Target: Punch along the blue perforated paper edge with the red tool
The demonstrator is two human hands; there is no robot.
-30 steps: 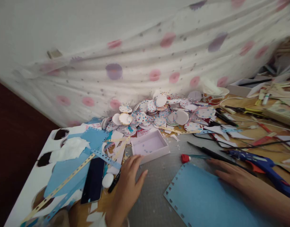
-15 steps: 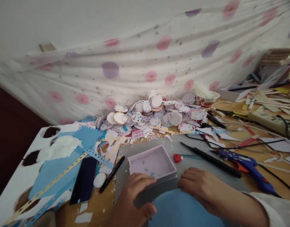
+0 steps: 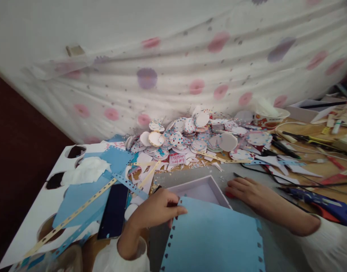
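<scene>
My left hand (image 3: 164, 207) pinches the upper left corner of a blue paper sheet (image 3: 213, 234) between thumb and fingers. Heart-shaped holes run along the sheet's side edges. Behind the sheet stands a shallow white box (image 3: 215, 190), its near part covered by the paper. To the right of the box, my right hand (image 3: 244, 190) lies low with its fingers curled over a small red object (image 3: 230, 195), most of which is hidden. A dark, pointed tool lies partly under the right hand and wrist.
A heap of speckled paper discs (image 3: 176, 138) lies by the patterned curtain (image 3: 167, 87). On the left are a phone (image 3: 113, 211), blue paper and punched strips. A blue glue gun (image 3: 320, 202), cords and paper scraps lie at the right.
My left hand has gone from open to pinching the blue sheet's corner, and the sheet now shows more fully. My right hand has moved over the red object. The view has shifted.
</scene>
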